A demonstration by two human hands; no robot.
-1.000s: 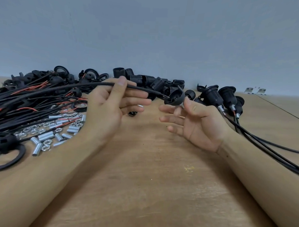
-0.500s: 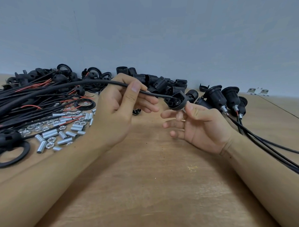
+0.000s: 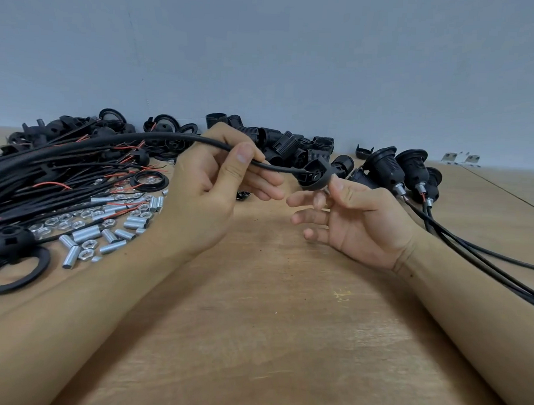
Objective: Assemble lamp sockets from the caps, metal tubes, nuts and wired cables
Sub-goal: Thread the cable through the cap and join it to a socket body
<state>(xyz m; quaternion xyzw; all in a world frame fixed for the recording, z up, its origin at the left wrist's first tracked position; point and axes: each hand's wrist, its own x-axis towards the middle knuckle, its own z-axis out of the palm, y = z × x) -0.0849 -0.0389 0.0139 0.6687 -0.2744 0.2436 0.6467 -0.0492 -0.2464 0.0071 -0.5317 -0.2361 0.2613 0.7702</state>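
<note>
My left hand (image 3: 211, 193) pinches a black cable (image 3: 170, 138) between thumb and fingers, above the wooden table. The cable's tip reaches the open mouth of a black cap (image 3: 315, 174). My right hand (image 3: 357, 218) holds that cap by a short metal tube at its base, between thumb and index finger, its other fingers spread loosely. The cable runs back left to the heap of black wired cables (image 3: 47, 168) with red leads.
Metal tubes and nuts (image 3: 105, 226) lie scattered at the left. A black ring and cap (image 3: 9, 261) sit near the left edge. Threaded black socket bodies (image 3: 280, 138) are piled at the back. Three assembled sockets (image 3: 398, 171) lie at the right, their cables trailing right.
My left hand has moved the cable's end right, up to the cap's mouth. The right hand has stayed almost where it was, still holding the cap.
</note>
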